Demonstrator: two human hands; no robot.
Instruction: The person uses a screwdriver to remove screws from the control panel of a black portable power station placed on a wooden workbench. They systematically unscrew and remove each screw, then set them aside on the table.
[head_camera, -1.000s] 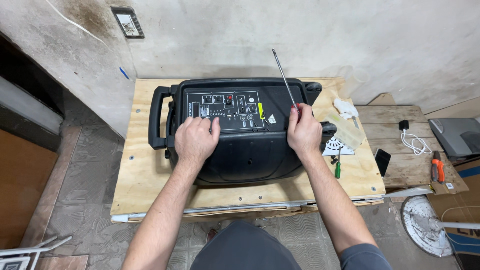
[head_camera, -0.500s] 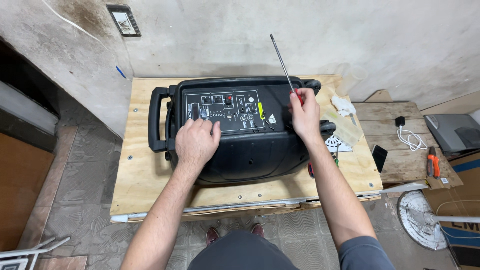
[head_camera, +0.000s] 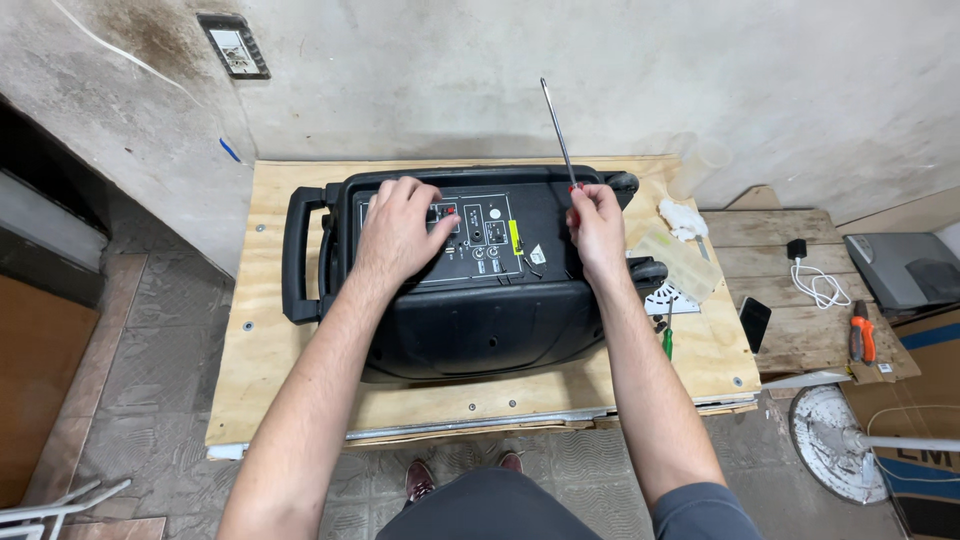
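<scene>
A plywood worktop (head_camera: 280, 390) stands against a rough grey wall, and nearly everything here can be placed from the big black portable speaker (head_camera: 470, 275) lying on its back in the middle of it. The speaker's long axis runs left to right across the worktop, its carry handle (head_camera: 297, 255) at the left end and its control panel (head_camera: 480, 240) facing up on the half nearer the wall.

The left hand (head_camera: 400, 230) lies flat on the left part of that panel, fingers spread and pressing down, closed on nothing. The right hand (head_camera: 597, 225) is at the speaker's far right corner, its grip pinched together around the base of a thin metal rod (head_camera: 556, 130), just where a bit of red shows at the fingertips. The rod sticks up out of the top of the grip and leans slightly left, its free end pointing up and away toward the wall, well above the speaker's back edge. Whether it is a screwdriver shaft or an aerial I cannot tell.

Right of the speaker lie a clear plastic tray (head_camera: 680, 262) and a white rag (head_camera: 683, 218), and just off its right front corner a small green-handled screwdriver (head_camera: 668, 340). Further right, on a lower wooden board, are a dark phone (head_camera: 754, 322), a white charger with cable (head_camera: 812, 280) and an orange-handled tool (head_camera: 861, 336).
</scene>
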